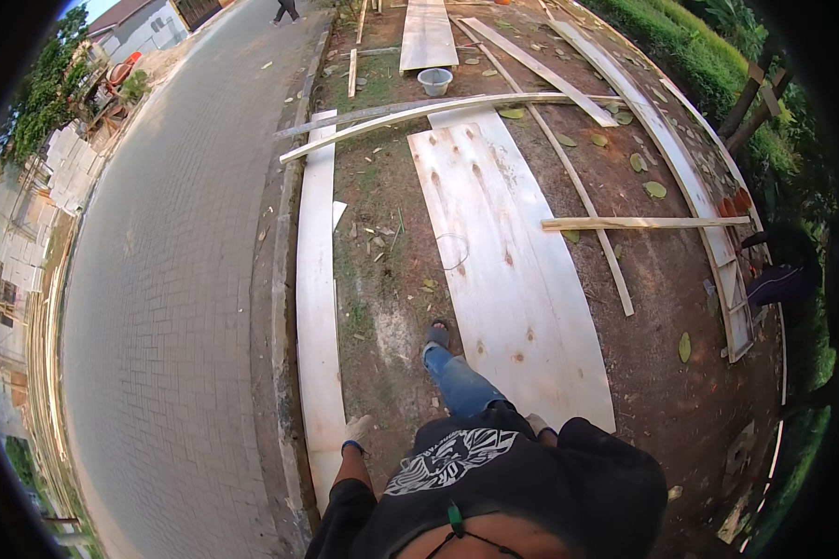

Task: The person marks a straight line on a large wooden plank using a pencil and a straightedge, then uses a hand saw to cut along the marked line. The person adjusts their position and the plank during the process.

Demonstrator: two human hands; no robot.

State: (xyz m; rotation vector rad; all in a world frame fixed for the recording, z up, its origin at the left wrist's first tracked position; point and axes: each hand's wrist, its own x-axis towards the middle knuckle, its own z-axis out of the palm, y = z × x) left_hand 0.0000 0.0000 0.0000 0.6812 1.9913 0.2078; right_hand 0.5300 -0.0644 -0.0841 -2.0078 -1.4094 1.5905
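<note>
My left hand (358, 430), in a pale glove, hangs at my left side with fingers loosely apart and empty, above a long pale board (317, 261) on the ground. My right hand (539, 426) is mostly hidden by my dark shirt, over the edge of a wide plywood sheet (494, 279) with knots. My foot (438, 331) in a sandal is on the dirt beside the sheet's left edge.
Timber lengths (391, 118) lie across the boards ahead, near a grey bucket (434, 84). A long board frame (671, 186) runs along the right, where another person (778, 284) is partly visible. A paved road (158, 307) with a kerb runs left; someone walks on it (285, 14).
</note>
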